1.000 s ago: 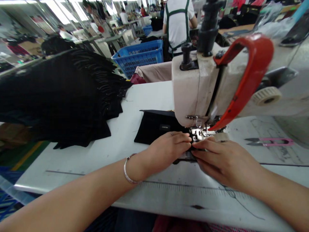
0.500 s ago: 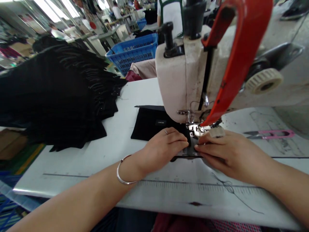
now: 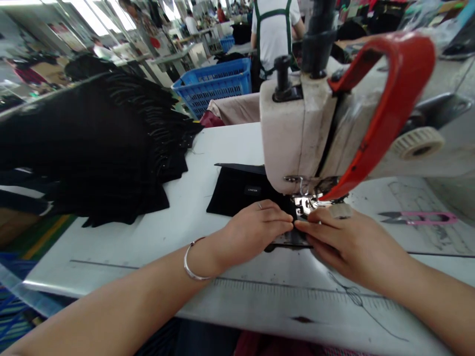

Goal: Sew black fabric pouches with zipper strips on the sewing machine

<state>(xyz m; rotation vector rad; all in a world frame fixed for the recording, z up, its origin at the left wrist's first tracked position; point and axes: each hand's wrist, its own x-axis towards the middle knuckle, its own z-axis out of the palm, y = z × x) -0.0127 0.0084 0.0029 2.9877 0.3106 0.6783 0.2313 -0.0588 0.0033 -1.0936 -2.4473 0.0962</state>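
1. Black cloth piece (image 3: 232, 193) lies on the table (image 3: 148, 242), at nine o'clock from the presser foot (image 3: 304, 204).
2. Left hand (image 3: 252, 228): fingers together over the cloth's edge; cannot tell if gripping.
3. Right hand (image 3: 351, 237): fingers bunched at five o'clock from the foot; cannot tell if pinching cloth.
4. Pink snips (image 3: 407, 217) lie at three o'clock from the foot.

- Cloth (image 3: 228, 195), centre: solid black, pale lettering on its black label (image 3: 253, 190).
- Fabric stack (image 3: 85, 143), 9 o'clock: black.
- Sewing machine (image 3: 284, 143): off-white; lever (image 3: 404, 94), 2 o'clock: red.
- Snips (image 3: 411, 216), 3 o'clock: pink handle, dark blades.
- Bench (image 3: 148, 242): white, dark ruler marks at 5 o'clock.
- Basket (image 3: 218, 89), between 11 and 12: blue.
- Shirt (image 3: 276, 44), just past 12: white, green straps.
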